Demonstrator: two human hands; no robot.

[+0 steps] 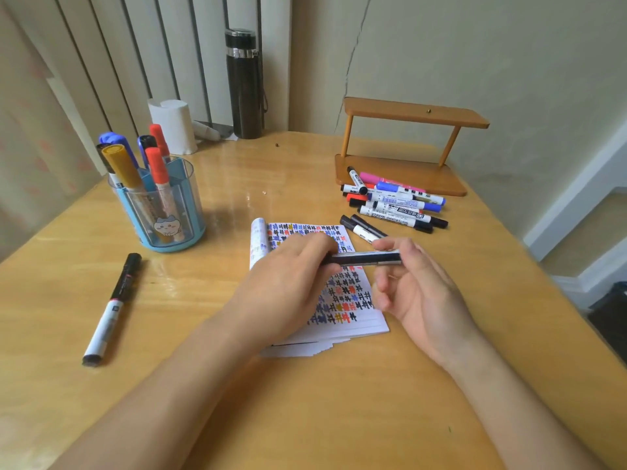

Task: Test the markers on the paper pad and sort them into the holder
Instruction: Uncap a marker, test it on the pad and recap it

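Both hands hold one black marker [364, 258] level above the paper pad [342, 293], whose page is covered with coloured test marks. My left hand [288, 283] grips the marker's left end, and my right hand [417, 283] pinches its right end between thumb and fingertips. The blue holder [163, 212] at the left carries several markers, red, blue and yellow-capped. A black and white marker [110, 308] lies alone on the table at the left. A pile of markers [397, 201] lies at the right, with two black ones [361, 227] just beyond the pad.
A small wooden shelf [407, 144] stands behind the marker pile. At the back are a dark flask [245, 83] and a white paper roll [173, 125]. The wooden table [305, 418] drops off at its right edge.
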